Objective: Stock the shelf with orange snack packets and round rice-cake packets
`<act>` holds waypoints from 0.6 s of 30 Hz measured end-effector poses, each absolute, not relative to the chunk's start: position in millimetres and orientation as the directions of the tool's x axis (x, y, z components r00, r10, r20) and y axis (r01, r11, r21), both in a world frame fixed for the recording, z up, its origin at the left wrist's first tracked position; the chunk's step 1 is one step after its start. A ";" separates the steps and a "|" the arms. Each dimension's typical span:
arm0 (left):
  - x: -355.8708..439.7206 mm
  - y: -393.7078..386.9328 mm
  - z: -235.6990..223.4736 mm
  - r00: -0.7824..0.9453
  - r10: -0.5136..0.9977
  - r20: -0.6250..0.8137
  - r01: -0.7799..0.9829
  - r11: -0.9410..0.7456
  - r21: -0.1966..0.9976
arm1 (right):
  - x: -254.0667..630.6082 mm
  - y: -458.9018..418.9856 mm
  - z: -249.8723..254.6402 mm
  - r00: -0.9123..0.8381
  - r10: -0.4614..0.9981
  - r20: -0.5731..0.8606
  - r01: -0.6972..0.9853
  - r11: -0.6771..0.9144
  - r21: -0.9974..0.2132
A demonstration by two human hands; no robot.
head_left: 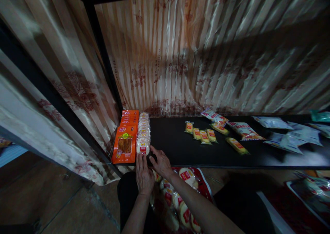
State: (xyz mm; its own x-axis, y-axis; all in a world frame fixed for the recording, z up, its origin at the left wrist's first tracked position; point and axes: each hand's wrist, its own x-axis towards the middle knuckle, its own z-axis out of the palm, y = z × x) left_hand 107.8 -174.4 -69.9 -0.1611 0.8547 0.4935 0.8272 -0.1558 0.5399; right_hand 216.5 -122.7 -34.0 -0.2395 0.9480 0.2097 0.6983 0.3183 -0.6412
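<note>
A row of round white cakes in clear wrappers point(143, 137) overlaps from back to front on the black shelf. My left hand point(144, 175) has its fingers stretched forward, with the tips against the front edge of the nearest wrapped cake. From the right, my right hand point(162, 162) touches or nearly touches the same cake, its thumb and fingers apart. Neither hand is closed around anything. Left of the cakes, orange snack pouches point(124, 144) with a window showing brown sticks lie in an overlapping row.
Below the shelf point(170, 151), a red tray with a white rim point(206, 186) holds more wrapped cakes point(184, 210). Small yellow packets point(205, 136), red-and-white bags point(246, 131) and silvery bags point(286, 141) lie along the shelf. A black post point(103, 48) and pleated curtains point(160, 55) bound it.
</note>
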 end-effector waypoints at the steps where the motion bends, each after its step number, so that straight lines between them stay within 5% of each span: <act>1: 108.1 -174.5 -69.7 -0.164 0.853 0.495 0.826 -0.155 0.542 | 216.7 -123.1 -36.8 -0.231 0.948 0.220 0.692 0.319 -0.648; 18: 110.4 -180.0 -64.6 -0.169 0.861 0.480 0.818 -0.149 0.555 | 218.3 -129.9 -35.6 -0.168 0.959 0.229 0.626 0.284 -0.726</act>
State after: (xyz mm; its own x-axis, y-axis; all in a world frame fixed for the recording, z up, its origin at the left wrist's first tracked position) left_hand 110.4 -180.0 -64.6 -0.1690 0.8607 0.4803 0.8181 -0.1493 0.5554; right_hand 218.3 -129.9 -35.6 -0.1684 0.9587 0.2293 0.6262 0.2837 -0.7262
